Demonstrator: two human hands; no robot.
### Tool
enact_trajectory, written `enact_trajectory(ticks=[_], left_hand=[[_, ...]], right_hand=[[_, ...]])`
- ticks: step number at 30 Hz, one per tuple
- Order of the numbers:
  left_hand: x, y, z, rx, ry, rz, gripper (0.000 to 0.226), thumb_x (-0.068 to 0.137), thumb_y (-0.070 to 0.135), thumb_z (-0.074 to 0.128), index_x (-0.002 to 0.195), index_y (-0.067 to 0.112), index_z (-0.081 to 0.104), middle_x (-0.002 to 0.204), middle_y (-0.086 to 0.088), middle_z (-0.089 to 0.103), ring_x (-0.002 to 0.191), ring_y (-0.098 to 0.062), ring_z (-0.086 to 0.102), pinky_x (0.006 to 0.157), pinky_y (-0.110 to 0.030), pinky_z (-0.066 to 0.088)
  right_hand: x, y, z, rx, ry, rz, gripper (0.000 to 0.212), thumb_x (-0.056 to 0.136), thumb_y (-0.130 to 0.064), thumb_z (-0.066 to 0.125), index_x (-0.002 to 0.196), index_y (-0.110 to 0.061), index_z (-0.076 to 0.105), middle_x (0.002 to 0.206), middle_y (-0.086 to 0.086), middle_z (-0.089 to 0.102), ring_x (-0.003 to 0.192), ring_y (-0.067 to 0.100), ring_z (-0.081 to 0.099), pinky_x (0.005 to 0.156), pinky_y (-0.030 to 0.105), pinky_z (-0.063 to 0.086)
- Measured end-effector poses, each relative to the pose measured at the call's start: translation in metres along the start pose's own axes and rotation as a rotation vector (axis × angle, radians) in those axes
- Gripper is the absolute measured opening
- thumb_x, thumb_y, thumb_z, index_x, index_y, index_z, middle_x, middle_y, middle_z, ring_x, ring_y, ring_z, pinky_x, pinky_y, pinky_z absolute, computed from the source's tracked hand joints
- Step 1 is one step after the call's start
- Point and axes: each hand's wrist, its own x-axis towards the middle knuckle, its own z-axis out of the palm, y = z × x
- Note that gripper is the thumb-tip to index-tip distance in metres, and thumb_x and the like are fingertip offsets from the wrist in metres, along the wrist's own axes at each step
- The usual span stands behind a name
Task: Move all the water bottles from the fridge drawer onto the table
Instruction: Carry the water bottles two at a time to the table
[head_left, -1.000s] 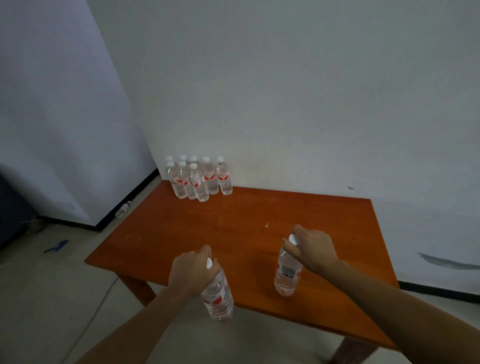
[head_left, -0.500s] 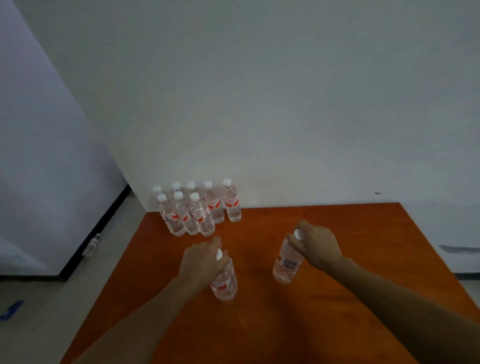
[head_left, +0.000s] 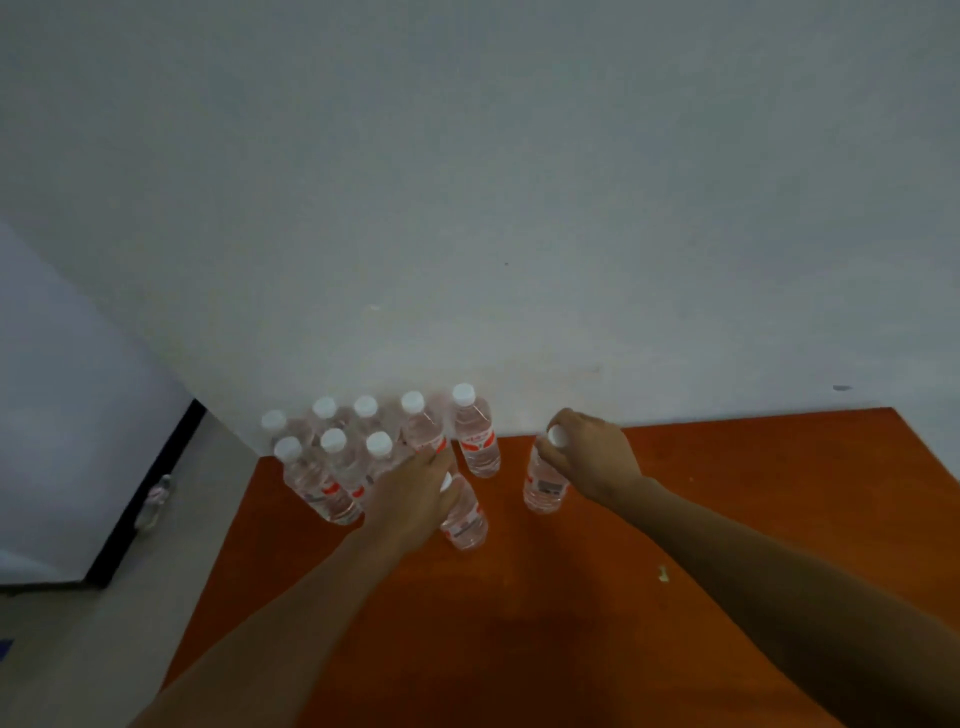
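Standing upright on the orange worktop (head_left: 727, 519), two water bottles are being set down beside a cluster of bottles (head_left: 374, 447) already grouped at the far left corner against the wall (head_left: 519, 208). The left bottle (head_left: 465, 517) is held by its capped neck in the closed grip of the left hand (head_left: 410, 501); the right bottle (head_left: 543, 480) is held likewise by the right hand (head_left: 592, 454). Holding from the top probably allows each to be lowered into a tight row without the neighbours being knocked. Red-and-white labels are seen, but no writing can be read. No fridge drawer is in view.
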Motion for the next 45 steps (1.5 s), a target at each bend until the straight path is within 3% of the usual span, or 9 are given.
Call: enact_trajectory(ticks=[7, 14, 19, 24, 32, 35, 37, 41, 45], left_hand=[[0.042, -0.030, 0.021, 0.016, -0.038, -0.010, 0.033, 0.096, 0.037, 0.046, 0.122, 0.017, 0.052, 0.126, -0.005, 0.058, 0.109, -0.024, 0.057, 0.085, -0.039, 0.050], [0.057, -0.044, 0.027, 0.010, 0.048, -0.020, 0.026, 0.093, 0.032, 0.054, 0.113, 0.015, 0.056, 0.113, -0.006, 0.061, 0.101, -0.024, 0.058, 0.083, -0.038, 0.050], [0.050, -0.044, 0.019, 0.092, 0.040, 0.046, 0.030, 0.092, 0.025, 0.056, 0.119, 0.012, 0.056, 0.117, -0.008, 0.059, 0.108, -0.027, 0.055, 0.094, -0.042, 0.044], [0.032, -0.039, 0.000, 0.091, 0.082, 0.099, 0.033, 0.090, 0.026, 0.057, 0.120, 0.011, 0.058, 0.121, -0.009, 0.058, 0.109, -0.028, 0.054, 0.094, -0.043, 0.044], [-0.028, -0.020, -0.022, 0.007, 0.041, 0.254, 0.032, 0.095, 0.032, 0.046, 0.123, 0.018, 0.052, 0.122, -0.002, 0.054, 0.108, -0.018, 0.053, 0.084, -0.031, 0.048], [-0.056, 0.007, -0.022, -0.029, -0.018, 0.337, 0.036, 0.095, 0.032, 0.046, 0.128, 0.018, 0.048, 0.129, -0.002, 0.053, 0.110, -0.018, 0.054, 0.087, -0.031, 0.049], [-0.073, 0.033, -0.023, -0.027, -0.058, 0.403, 0.033, 0.094, 0.033, 0.048, 0.123, 0.018, 0.051, 0.125, -0.001, 0.057, 0.106, -0.019, 0.057, 0.086, -0.034, 0.050], [-0.098, 0.101, -0.027, 0.007, -0.109, 0.613, 0.017, 0.093, 0.034, 0.049, 0.105, 0.022, 0.052, 0.101, 0.003, 0.055, 0.087, -0.015, 0.055, 0.068, -0.028, 0.044], [-0.123, 0.191, -0.028, 0.034, -0.134, 0.811, 0.018, 0.094, 0.033, 0.047, 0.108, 0.022, 0.051, 0.101, 0.001, 0.055, 0.084, -0.015, 0.052, 0.067, -0.028, 0.042]], right_hand=[[0.068, -0.016, 0.031, -0.034, -0.040, -0.047, 0.033, 0.090, -0.048, 0.054, 0.101, -0.017, 0.057, 0.097, 0.006, 0.066, 0.081, 0.024, 0.061, 0.066, 0.028, 0.038], [0.088, -0.023, 0.048, 0.014, -0.045, -0.104, 0.034, 0.090, -0.046, 0.057, 0.105, -0.016, 0.056, 0.100, 0.007, 0.065, 0.082, 0.024, 0.060, 0.066, 0.027, 0.037], [0.077, -0.024, 0.052, 0.075, -0.038, -0.008, 0.037, 0.092, -0.044, 0.055, 0.118, -0.019, 0.049, 0.109, 0.006, 0.061, 0.086, 0.022, 0.059, 0.069, 0.029, 0.043], [0.055, -0.024, 0.042, 0.121, -0.125, 0.160, 0.065, 0.090, -0.038, 0.061, 0.141, -0.015, 0.027, 0.112, 0.011, 0.066, 0.087, 0.024, 0.065, 0.067, 0.031, 0.046], [-0.061, -0.028, 0.000, -0.018, -0.240, 0.324, 0.060, 0.091, -0.040, 0.058, 0.141, -0.017, 0.034, 0.103, 0.006, 0.064, 0.080, 0.021, 0.061, 0.066, 0.034, 0.050], [-0.129, -0.030, -0.024, 0.014, -0.267, 0.377, 0.065, 0.093, -0.040, 0.057, 0.147, -0.020, 0.026, 0.082, -0.004, 0.056, 0.062, 0.011, 0.050, 0.053, 0.026, 0.041], [-0.173, -0.030, -0.043, 0.017, -0.262, 0.421, 0.069, 0.094, -0.040, 0.056, 0.149, -0.023, 0.019, 0.085, 0.000, 0.059, 0.063, 0.013, 0.053, 0.053, 0.029, 0.046], [-0.259, -0.020, -0.087, 0.019, -0.158, 0.545, 0.073, 0.093, -0.040, 0.058, 0.149, -0.029, 0.013, 0.085, 0.001, 0.062, 0.067, 0.017, 0.060, 0.051, 0.030, 0.047], [-0.354, 0.005, -0.131, -0.011, 0.002, 0.723, 0.074, 0.089, -0.044, 0.061, 0.146, -0.031, 0.017, 0.086, -0.002, 0.061, 0.070, 0.012, 0.060, 0.057, 0.027, 0.052]])
